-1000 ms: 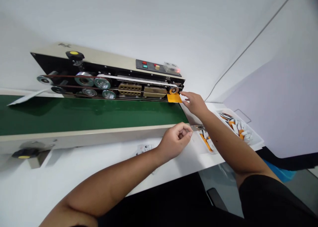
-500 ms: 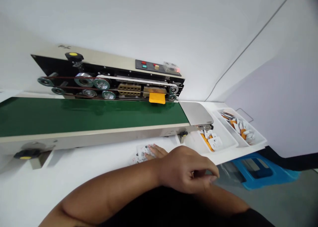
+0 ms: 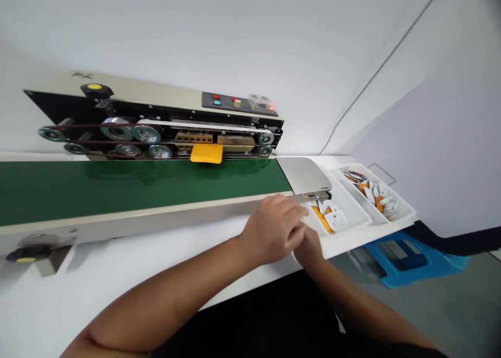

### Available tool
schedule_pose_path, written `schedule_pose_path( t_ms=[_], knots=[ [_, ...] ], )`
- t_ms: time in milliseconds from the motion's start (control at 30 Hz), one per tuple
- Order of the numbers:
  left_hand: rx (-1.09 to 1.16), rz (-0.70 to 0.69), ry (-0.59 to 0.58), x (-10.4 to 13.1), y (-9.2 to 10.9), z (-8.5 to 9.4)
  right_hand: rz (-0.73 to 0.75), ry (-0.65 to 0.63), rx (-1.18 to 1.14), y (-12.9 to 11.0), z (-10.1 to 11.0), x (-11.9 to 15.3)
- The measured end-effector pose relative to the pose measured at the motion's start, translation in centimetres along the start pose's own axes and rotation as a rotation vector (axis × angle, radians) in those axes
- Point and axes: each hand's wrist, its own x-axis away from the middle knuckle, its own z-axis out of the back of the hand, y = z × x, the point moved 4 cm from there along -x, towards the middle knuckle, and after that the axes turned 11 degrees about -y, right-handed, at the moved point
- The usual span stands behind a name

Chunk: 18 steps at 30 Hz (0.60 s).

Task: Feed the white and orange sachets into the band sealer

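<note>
Right now the orange packet (image 3: 207, 153) sits at the lower front of your sealing machine (image 3: 144, 94), by the brass blocks between the rollers, its flat face hanging at the back edge of the green belt (image 3: 148, 186). A red light glows at the right end of the control panel (image 3: 225, 102) above. Well apart from that packet, your left hand (image 3: 272, 230) is over the belt's front edge, fingers curled inward; you may have something pinched there, but I cannot tell. Your right hand (image 3: 310, 248) is close behind it, partly covered by it, so its grip and how far it is open cannot be told. Just beyond them, past the metal plate (image 3: 305, 175), the near tray (image 3: 354, 209) and far tray (image 3: 410, 213) lie side by side on the white bench (image 3: 129, 274), both with orange and white packets inside.
</note>
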Motion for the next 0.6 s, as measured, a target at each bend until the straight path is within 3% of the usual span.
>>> schedule_pose_path(
  t_ms=[100, 267, 600],
  knots=[
    [0.060, 0.145, -0.042, -0.4, -1.4, -0.4, -0.047, 0.043, -0.090, 0.8, 3.1, 0.3],
    [0.341, 0.283, -0.099, -0.5, -2.8, -1.4, -0.093, 0.002, -0.095, 0.5, 4.8, 0.2],
    [0.865, 0.442, 0.206, -0.5, -4.2, -1.0, -0.196, 0.090, -0.139, 1.4, 6.2, -0.3]
  ],
)
